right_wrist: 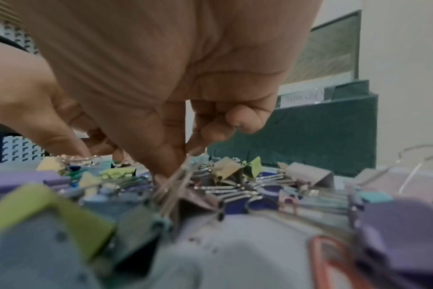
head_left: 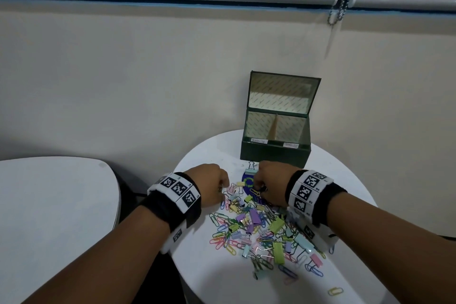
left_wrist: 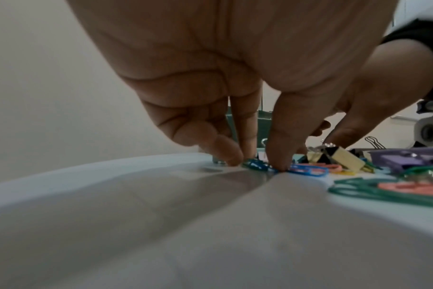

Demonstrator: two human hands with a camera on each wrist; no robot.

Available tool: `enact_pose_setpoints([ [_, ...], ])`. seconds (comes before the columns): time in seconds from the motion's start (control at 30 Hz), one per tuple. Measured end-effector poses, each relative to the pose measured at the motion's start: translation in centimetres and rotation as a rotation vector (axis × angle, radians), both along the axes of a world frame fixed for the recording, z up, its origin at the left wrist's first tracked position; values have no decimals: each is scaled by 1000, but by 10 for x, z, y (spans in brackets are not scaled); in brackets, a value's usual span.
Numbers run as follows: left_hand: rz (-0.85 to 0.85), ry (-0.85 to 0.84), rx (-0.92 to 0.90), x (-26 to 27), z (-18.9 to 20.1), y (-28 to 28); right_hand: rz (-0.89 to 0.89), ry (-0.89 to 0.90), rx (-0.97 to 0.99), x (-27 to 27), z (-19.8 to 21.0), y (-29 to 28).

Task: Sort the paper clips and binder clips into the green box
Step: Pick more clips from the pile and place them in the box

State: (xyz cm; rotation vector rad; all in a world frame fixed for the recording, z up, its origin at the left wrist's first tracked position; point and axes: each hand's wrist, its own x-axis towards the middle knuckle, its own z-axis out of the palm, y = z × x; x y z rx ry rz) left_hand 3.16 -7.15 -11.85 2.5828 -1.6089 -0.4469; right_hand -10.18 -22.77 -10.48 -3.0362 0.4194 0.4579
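Nearest the head camera, a lone yellow paper clip (head_left: 335, 291) lies at 5 o'clock on the round white table (head_left: 197, 170), apart from the rest. Above it a loose heap of coloured paper clips and binder clips (head_left: 259, 227) spreads across the table's middle. At 9 o'clock of the heap, the left hand (head_left: 209, 186) reaches down with fingers curled; the left wrist view shows its thumb and fingertips (left_wrist: 231, 156) closing on a blue paper clip (left_wrist: 257, 165) that lies flat on the table. Just right of it, at the heap's 12 o'clock edge, the right hand (head_left: 271, 184) bends down into the binder clips, finger and thumb pressed together around the wire handle of a binder clip (right_wrist: 171, 187); the blur leaves it unclear how firmly it is pinched. Between the hands sits a dark blue tag with a green ring (head_left: 248, 182). At 1 o'clock stands the green box (head_left: 274, 153), lid upright, a divider splitting it into two labelled compartments.
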Motion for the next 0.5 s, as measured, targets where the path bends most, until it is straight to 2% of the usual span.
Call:
enact_pose_setpoints([
  [0.37,59,20,-19,1,0,1,-57,-44,121,9,2,1],
  [0.5,81,-26,-125,-2,8,3,-41,-24,124,17,-1,4],
])
